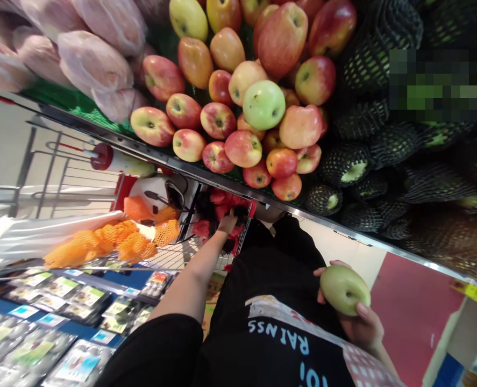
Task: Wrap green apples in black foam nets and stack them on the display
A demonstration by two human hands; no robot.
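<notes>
My right hand holds a green apple low at the right, in front of my black clothes, thumb and fingers around it. My left arm stretches down to a shopping cart, where my left hand touches a bundle of red and black things. Its fingers are too small and partly hidden to read. Above both hands, a pile of red and yellow apples lies on a store shelf. One light green apple rests on top of that pile.
The shelf's metal edge runs diagonally across. Dark netted produce lies right of the apples, pale wrapped produce left. The cart holds orange foam nets and a red-capped bottle. Packaged goods fill a display at lower left.
</notes>
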